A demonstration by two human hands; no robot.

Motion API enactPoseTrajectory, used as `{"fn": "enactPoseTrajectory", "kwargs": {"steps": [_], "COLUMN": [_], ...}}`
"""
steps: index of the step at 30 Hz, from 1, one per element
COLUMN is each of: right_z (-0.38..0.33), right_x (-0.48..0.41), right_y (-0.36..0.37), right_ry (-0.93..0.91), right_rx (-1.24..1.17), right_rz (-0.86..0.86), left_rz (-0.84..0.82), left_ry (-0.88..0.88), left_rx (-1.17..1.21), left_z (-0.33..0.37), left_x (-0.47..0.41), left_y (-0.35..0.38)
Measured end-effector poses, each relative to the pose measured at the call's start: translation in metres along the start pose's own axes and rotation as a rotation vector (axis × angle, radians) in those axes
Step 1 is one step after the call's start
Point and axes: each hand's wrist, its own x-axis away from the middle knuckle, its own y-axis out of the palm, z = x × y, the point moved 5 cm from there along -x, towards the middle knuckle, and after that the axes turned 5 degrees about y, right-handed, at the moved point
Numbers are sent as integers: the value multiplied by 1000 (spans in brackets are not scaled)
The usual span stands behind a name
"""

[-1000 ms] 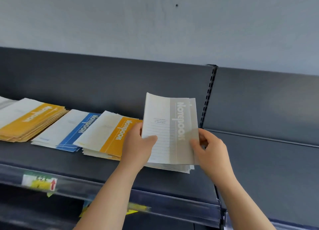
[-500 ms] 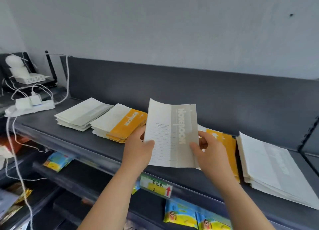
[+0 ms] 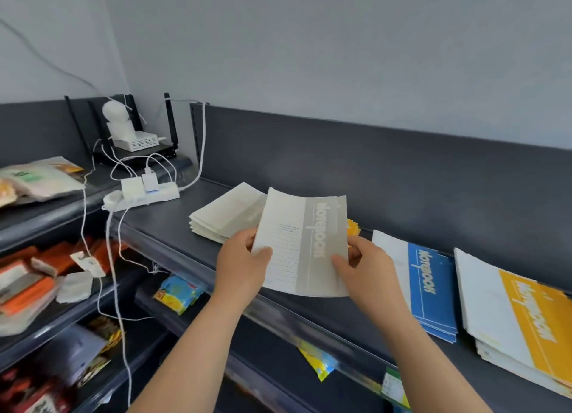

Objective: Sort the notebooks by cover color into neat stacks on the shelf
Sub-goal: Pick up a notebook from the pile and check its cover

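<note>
**A:** What lies to the left of the left hand?
**B:** A white power strip far off on the shelf. Nearer, just beyond the knuckles, is a stack of grey notebooks.
**A:** And between the hands?
**B:** One grey notebook, raised above the shelf, cover facing the viewer. The left hand pinches its lower left edge, thumb on the cover. The right hand pinches the lower right corner likewise.
**A:** To the right of the right hand?
**B:** A blue stack just beside it, then an orange stack farther out.
</note>
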Motion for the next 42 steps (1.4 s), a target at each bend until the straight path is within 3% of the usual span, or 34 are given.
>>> {"fn": "enactPoseTrajectory", "kwargs": {"steps": [9,20,27,35,38,42], "right_z": [-49,-60,-68,-85,-100,-117], "right_x": [-87,-160,-177,-163,-142,-105], "right_y": [63,134,169,194,188,188], "right_ry": [-42,83,174,237,216,211], "right_rx": [36,150,321,703,631,310], "right_rz": [-86,-210,-227,-138,-20,145], "left_rz": [96,114,-56,-279,-334,-377], "left_ry": [-2,-3,21,78,88,148], "left_rx": [-95,-225,-362,-380,-381,-328], "left_z": [-39,-77,-119,-147,-155,-154], "left_x": [-95,-168,-213,-237,-242,-239], "left_y": [-32,-65,-73,-80,-94,-112]}}
